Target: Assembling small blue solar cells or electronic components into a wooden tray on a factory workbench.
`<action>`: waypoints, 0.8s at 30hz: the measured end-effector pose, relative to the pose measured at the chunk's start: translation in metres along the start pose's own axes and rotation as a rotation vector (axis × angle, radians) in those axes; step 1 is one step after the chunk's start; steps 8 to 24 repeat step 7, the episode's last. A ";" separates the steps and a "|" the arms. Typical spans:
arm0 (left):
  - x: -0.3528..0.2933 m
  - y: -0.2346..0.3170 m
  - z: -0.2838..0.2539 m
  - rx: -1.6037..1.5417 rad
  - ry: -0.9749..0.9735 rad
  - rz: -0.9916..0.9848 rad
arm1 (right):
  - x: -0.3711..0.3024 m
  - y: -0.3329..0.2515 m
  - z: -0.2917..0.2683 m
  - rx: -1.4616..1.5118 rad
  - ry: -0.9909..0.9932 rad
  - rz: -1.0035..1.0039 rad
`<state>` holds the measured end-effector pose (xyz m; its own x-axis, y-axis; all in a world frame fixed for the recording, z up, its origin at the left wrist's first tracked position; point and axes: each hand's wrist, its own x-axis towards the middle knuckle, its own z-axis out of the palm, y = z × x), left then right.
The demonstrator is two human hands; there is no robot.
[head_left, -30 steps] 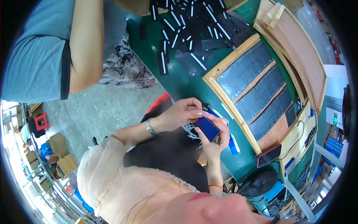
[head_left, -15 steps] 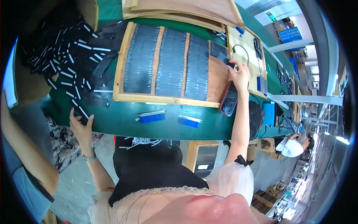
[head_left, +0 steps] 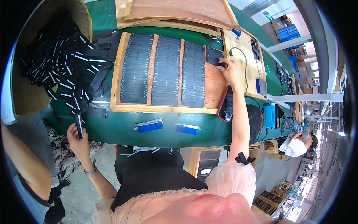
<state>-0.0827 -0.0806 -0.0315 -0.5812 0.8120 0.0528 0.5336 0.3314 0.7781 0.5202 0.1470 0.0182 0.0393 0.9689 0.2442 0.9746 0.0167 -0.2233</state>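
Note:
My left hand (head_left: pixel 79 146), at the table's front left, grips a flat black piece with a white strip (head_left: pixel 78 126) along it. That piece stands nearly upright, beside a heap of similar black pieces (head_left: pixel 56 63) with white strips. My right hand (head_left: pixel 232 74) reaches to the right column of a wooden tray (head_left: pixel 164 108). Its fingers close on the edge of a dark flat piece (head_left: pixel 213 56) lying at the column's top; the fingertips partly hide it. Three columns of the tray hold closely overlapped dark pieces (head_left: pixel 166 71).
A phone (head_left: pixel 225 104) lies by the tray's right corner. Two blue-and-silver bundles (head_left: pixel 150 126) rest in front. Wooden boards (head_left: pixel 175 9) are stacked behind. A cardboard box (head_left: pixel 87 22) holds the heap. Another person's arm (head_left: pixel 26 160) is at the left.
My left hand has picked a black piece from the heap's front edge and tilted it upright. My right hand has shifted slightly left at the column's top. The whole view has moved a little.

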 end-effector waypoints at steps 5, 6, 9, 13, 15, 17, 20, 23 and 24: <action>-0.006 0.018 -0.004 -0.255 -0.075 -0.067 | 0.000 -0.003 -0.001 0.019 -0.011 0.006; -0.008 0.020 -0.003 -0.390 -0.100 -0.062 | 0.001 -0.006 -0.002 0.021 -0.021 0.008; -0.011 0.023 -0.001 -0.525 -0.124 -0.058 | 0.001 -0.008 -0.001 0.024 -0.024 0.004; -0.011 0.023 -0.001 -0.525 -0.124 -0.058 | 0.001 -0.008 -0.001 0.024 -0.024 0.004; -0.011 0.023 -0.001 -0.525 -0.124 -0.058 | 0.001 -0.008 -0.001 0.024 -0.024 0.004; -0.011 0.023 -0.001 -0.525 -0.124 -0.058 | 0.001 -0.008 -0.001 0.024 -0.024 0.004; -0.011 0.023 -0.001 -0.525 -0.124 -0.058 | 0.001 -0.008 -0.001 0.024 -0.024 0.004; -0.011 0.023 -0.001 -0.525 -0.124 -0.058 | 0.001 -0.008 -0.001 0.024 -0.024 0.004; -0.011 0.023 -0.001 -0.525 -0.124 -0.058 | 0.001 -0.008 -0.001 0.024 -0.024 0.004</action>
